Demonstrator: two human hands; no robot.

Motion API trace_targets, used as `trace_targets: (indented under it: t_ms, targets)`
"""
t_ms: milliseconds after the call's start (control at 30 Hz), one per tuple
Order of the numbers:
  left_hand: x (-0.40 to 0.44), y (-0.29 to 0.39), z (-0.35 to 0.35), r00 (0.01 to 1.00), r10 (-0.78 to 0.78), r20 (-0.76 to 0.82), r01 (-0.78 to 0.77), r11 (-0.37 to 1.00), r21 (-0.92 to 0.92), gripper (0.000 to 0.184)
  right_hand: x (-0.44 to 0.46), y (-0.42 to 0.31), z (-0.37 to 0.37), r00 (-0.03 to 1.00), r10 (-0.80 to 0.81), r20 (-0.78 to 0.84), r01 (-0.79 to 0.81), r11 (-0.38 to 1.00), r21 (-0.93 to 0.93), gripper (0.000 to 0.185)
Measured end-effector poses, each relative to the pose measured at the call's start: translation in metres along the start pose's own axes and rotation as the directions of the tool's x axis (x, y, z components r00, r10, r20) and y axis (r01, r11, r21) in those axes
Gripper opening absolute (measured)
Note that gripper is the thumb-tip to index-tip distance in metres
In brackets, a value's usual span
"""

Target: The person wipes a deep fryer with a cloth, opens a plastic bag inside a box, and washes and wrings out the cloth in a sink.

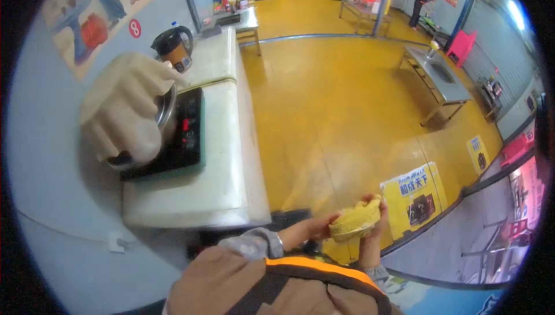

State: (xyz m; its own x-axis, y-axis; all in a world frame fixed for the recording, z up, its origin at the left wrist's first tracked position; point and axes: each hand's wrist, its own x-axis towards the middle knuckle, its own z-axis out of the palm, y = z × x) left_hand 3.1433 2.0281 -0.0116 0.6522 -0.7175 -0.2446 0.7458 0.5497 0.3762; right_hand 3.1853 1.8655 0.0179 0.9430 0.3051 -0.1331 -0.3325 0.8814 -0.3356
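Observation:
In front of my body I hold a folded yellow cloth [355,222], bunched into a thick pad. My left hand [317,226] grips its left end, with the fingertips partly hidden against it. Around the right end and behind it is my right hand [374,225], fingers curled on the cloth. The cloth is up in the air, over the yellow floor and right of the white counter's near corner.
On the white counter [222,159] to the left stand a black induction cooker [188,124], a pot draped with a beige cloth [124,104] and an electric kettle [173,46]. Steel tables [428,69] stand farther off. Another person [422,8] bends at the back right.

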Motion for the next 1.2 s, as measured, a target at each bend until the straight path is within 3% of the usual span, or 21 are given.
trace_targets:
  t_ms: [33, 133, 167, 200, 233, 267, 333, 433, 467, 500, 567, 600, 700, 833, 967, 1033, 1133, 1167, 1200]
  targets:
    - [0.005, 0.011, -0.001, 0.998, -0.035, -0.051, 0.032, 0.998, -0.059, 0.047, 0.012, -0.009, -0.014, 0.994, -0.027, 0.104, 0.021, 0.998, 0.056, 0.026]
    - [0.020, 0.044, -0.016, 0.992, -0.100, -0.075, 0.103, 0.994, 0.026, 0.055, 0.026, -0.032, 0.001, 0.993, -0.090, 0.074, 0.115, 0.860, -0.496, 0.021]
    - [0.027, 0.051, -0.027, 0.978, -0.119, 0.169, 0.136, 0.987, -0.087, 0.056, 0.031, -0.030, 0.005, 0.970, -0.178, 0.166, 0.241, 0.609, -0.756, 0.028]
    - [0.039, 0.059, -0.035, 0.905, -0.124, 0.408, 0.214, 0.959, -0.185, 0.058, 0.038, -0.020, 0.012, 0.934, -0.241, 0.263, 0.324, 0.259, -0.910, 0.035]
    - [0.051, 0.067, -0.025, 0.994, -0.052, 0.093, 0.058, 0.997, -0.053, 0.057, 0.043, -0.023, 0.048, 0.921, -0.051, 0.387, 0.388, 0.029, -0.921, 0.042]
    - [0.060, 0.074, -0.015, 0.976, 0.089, -0.200, -0.062, 0.988, 0.141, 0.056, 0.057, -0.011, 0.042, 0.910, 0.145, 0.389, 0.313, 0.375, -0.873, 0.039]
    - [0.092, 0.089, -0.041, 0.984, 0.081, -0.159, -0.048, 0.978, 0.202, 0.051, 0.074, -0.019, 0.083, 0.807, 0.299, 0.510, 0.574, -0.191, -0.796, 0.036]
    - [0.150, 0.136, -0.046, 0.974, 0.194, -0.113, -0.166, 0.962, 0.218, 0.044, 0.101, -0.038, 0.074, 0.806, 0.002, 0.592, 0.585, -0.157, -0.796, 0.029]
    - [0.157, 0.150, -0.024, 0.956, 0.269, -0.120, -0.247, 0.954, 0.171, 0.042, 0.108, -0.040, 0.077, 0.798, -0.304, 0.521, 0.572, 0.108, -0.813, 0.025]
    - [0.162, 0.165, -0.003, 0.930, 0.340, -0.139, -0.325, 0.938, 0.121, 0.041, 0.115, -0.049, 0.077, 0.833, -0.462, 0.304, 0.479, 0.327, -0.815, 0.024]
    - [0.179, 0.185, 0.037, 0.903, 0.423, -0.071, -0.386, 0.874, 0.296, 0.037, 0.128, -0.072, 0.073, 0.803, -0.559, -0.206, 0.359, 0.731, -0.581, 0.023]
    - [0.188, 0.189, 0.052, 0.888, 0.458, -0.032, -0.414, 0.829, 0.377, 0.036, 0.134, -0.080, 0.063, 0.781, -0.570, -0.257, 0.399, 0.771, -0.497, 0.023]
    - [0.222, 0.186, 0.076, 0.909, 0.367, 0.196, -0.396, 0.619, 0.678, 0.030, 0.145, -0.103, 0.017, 0.747, -0.533, -0.396, 0.457, 0.846, -0.275, 0.024]
    - [0.282, 0.164, 0.087, 0.874, 0.148, 0.463, -0.470, 0.498, 0.729, 0.032, 0.128, -0.145, 0.003, 0.824, -0.350, -0.445, 0.335, 0.935, -0.116, 0.027]
    - [0.340, 0.134, 0.111, 0.840, -0.039, 0.541, -0.472, 0.435, 0.766, 0.034, 0.105, -0.193, -0.026, 0.912, -0.199, -0.359, 0.264, 0.954, 0.143, 0.030]
    - [0.373, 0.118, 0.130, 0.786, -0.086, 0.612, -0.514, 0.457, 0.726, 0.036, 0.095, -0.226, -0.026, 0.888, -0.192, -0.418, 0.290, 0.939, 0.186, 0.030]
    - [0.438, 0.092, 0.167, 0.655, -0.041, 0.755, -0.748, 0.106, 0.655, 0.041, 0.076, -0.284, -0.086, 0.831, -0.281, -0.480, 0.353, 0.933, 0.064, 0.031]
    - [0.461, 0.079, 0.172, 0.695, -0.032, 0.718, -0.717, 0.032, 0.696, 0.045, 0.071, -0.304, -0.116, 0.809, -0.320, -0.493, 0.364, 0.931, -0.006, 0.031]
    - [0.487, 0.061, 0.166, 0.740, -0.012, 0.672, -0.672, -0.047, 0.739, 0.048, 0.059, -0.324, -0.140, 0.756, -0.434, -0.489, 0.500, 0.866, 0.004, 0.031]
